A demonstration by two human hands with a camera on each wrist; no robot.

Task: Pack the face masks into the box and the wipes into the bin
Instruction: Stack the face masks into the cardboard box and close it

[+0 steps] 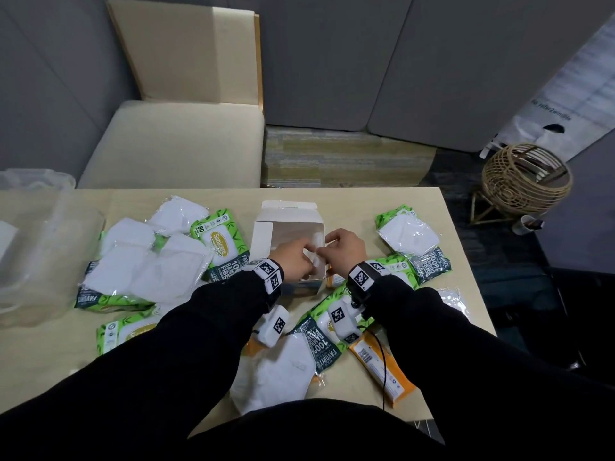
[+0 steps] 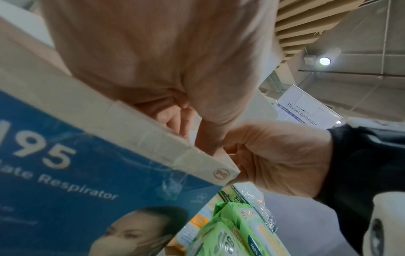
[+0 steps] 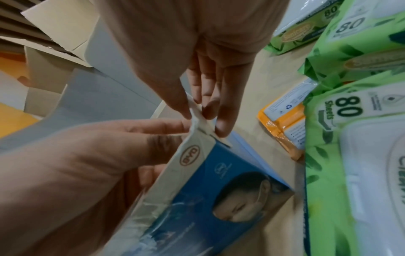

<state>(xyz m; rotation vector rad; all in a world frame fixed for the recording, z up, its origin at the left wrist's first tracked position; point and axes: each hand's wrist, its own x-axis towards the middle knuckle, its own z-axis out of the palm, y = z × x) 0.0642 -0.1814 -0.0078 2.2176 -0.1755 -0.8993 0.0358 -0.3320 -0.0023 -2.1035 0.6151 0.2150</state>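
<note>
**Head view: both hands pinching the mask box's near flap**

Head view showing, at frame centre, the open white-and-blue cardboard respirator box (image 1: 289, 232) standing on the pale wooden table (image 1: 446, 261), lid flaps spread. Left hand (image 1: 293, 257) and right hand (image 1: 344, 249) meeting at the box's near right corner, fingers curled and clamped on a small white cardboard flap (image 3: 198, 119), thumb and fingertips pinching it from either side. White face masks in clear wrappers (image 1: 146, 257) lying heaped at centre left, more at right and lower centre. Green wipe packs (image 1: 221, 242) and orange wipe packs (image 1: 382, 367) lying scattered around the box. Clear plastic bin (image 1: 43, 227) sitting at the left edge. Wicker basket (image 1: 525, 181) standing on the floor, upper right.
</note>
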